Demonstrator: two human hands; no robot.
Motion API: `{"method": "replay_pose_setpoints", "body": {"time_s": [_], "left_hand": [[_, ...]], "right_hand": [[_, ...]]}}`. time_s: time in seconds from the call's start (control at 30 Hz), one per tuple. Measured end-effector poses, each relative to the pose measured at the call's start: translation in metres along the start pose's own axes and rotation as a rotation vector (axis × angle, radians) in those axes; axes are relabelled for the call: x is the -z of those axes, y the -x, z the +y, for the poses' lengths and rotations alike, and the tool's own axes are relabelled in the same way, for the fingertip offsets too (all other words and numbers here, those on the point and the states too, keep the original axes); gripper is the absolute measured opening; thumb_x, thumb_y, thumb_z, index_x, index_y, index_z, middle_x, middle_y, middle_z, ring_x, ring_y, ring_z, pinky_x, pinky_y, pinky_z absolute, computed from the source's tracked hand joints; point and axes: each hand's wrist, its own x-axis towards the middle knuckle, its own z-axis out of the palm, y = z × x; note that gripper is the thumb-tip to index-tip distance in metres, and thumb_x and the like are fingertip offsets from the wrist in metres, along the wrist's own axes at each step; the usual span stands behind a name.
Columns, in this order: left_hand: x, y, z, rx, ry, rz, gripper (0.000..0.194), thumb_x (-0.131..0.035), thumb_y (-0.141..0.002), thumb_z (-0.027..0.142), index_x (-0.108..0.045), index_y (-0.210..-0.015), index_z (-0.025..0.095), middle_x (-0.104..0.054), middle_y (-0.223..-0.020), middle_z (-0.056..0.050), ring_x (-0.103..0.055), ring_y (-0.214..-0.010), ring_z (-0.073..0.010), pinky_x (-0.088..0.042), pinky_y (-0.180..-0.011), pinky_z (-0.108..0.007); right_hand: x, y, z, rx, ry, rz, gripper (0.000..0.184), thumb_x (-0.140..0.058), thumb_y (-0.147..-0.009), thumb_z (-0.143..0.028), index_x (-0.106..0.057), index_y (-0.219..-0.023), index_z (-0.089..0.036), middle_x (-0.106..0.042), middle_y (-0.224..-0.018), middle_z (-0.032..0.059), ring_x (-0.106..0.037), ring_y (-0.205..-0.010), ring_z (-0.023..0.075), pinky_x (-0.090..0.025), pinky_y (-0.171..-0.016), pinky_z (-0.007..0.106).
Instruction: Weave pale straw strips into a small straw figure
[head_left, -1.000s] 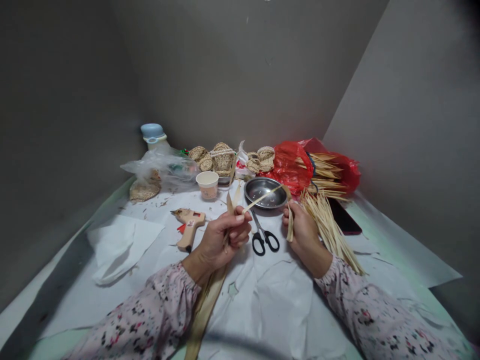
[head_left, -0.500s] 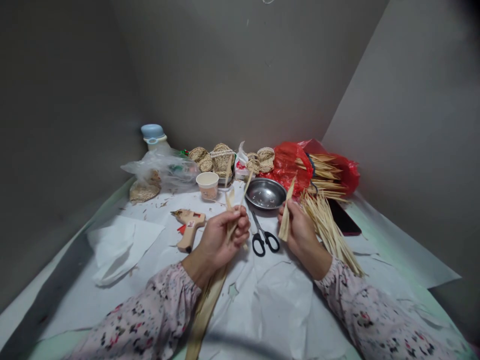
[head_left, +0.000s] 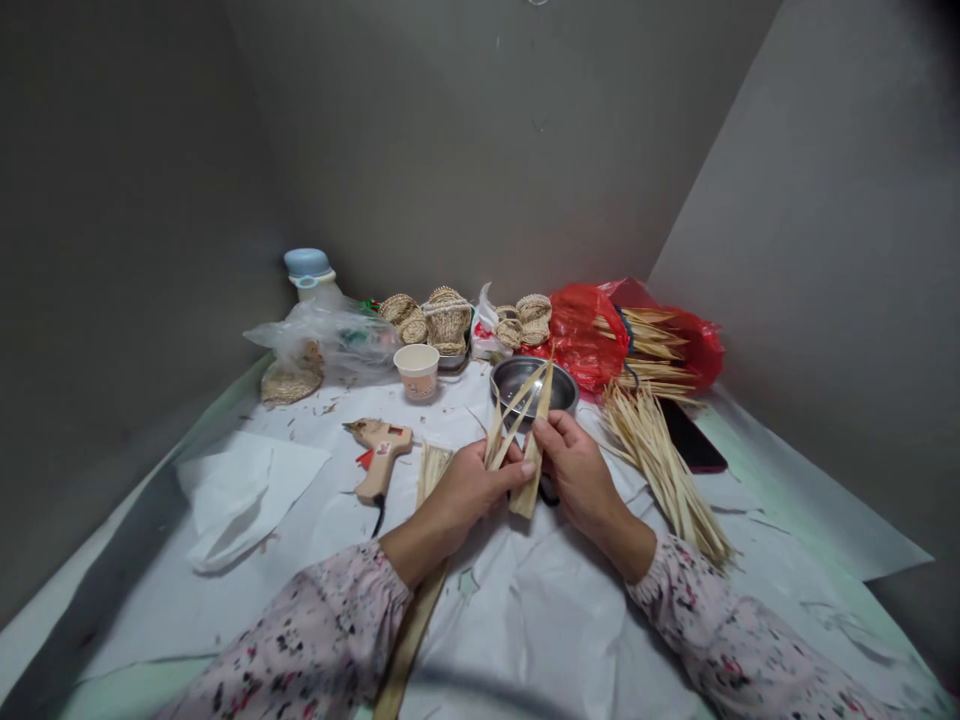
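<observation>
My left hand [head_left: 471,490] and my right hand [head_left: 577,475] meet over the white paper [head_left: 525,600] at the middle of the table. Both are closed on a few pale straw strips [head_left: 521,420] that fan upward in front of a steel bowl [head_left: 517,376]. The left fingers pinch the strips' lower part; the right thumb and fingers grip a wider strip beside them. A long flat strip [head_left: 409,640] runs down under my left forearm. The scissors are hidden behind my hands.
A glue gun [head_left: 379,450] lies left of my hands, a paper cup [head_left: 417,370] behind it. A loose pile of straw sticks [head_left: 664,460] and a dark phone [head_left: 694,440] lie right. Small woven baskets [head_left: 446,320], a red bag [head_left: 600,335] and a clear bag [head_left: 322,340] line the back wall.
My hands were apart, each holding its own strip; they have come together at the centre and now hold the strips as one bunch, covering the scissors.
</observation>
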Motion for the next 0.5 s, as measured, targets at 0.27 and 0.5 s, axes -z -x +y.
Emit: {"method": "replay_pose_setpoints", "body": {"time_s": [0.27, 0.5], "left_hand": [[0.0019, -0.0019, -0.0007, -0.047, 0.082, 0.012, 0.028, -0.072, -0.075, 0.038, -0.054, -0.072, 0.016, -0.042, -0.052, 0.006, -0.031, -0.045, -0.0067, -0.019, -0.044, -0.023], [0.0038, -0.0035, -0.0029, -0.044, 0.174, 0.008, 0.028, -0.075, -0.073, 0.035, -0.055, -0.076, 0.015, -0.041, -0.053, 0.006, -0.029, -0.045, -0.0058, -0.017, -0.045, -0.023]], "right_hand": [[-0.0012, 0.0063, -0.0079, -0.132, -0.023, -0.204, 0.030, -0.071, -0.077, -0.043, -0.064, -0.093, -0.020, -0.059, -0.069, -0.0014, -0.052, -0.055, 0.0112, -0.042, -0.051, 0.022], [0.0029, 0.0024, -0.0018, -0.132, -0.010, -0.136, 0.026, -0.074, -0.074, -0.040, -0.064, -0.086, -0.019, -0.063, -0.071, -0.0010, -0.054, -0.057, 0.0110, -0.042, -0.054, 0.021]]}}
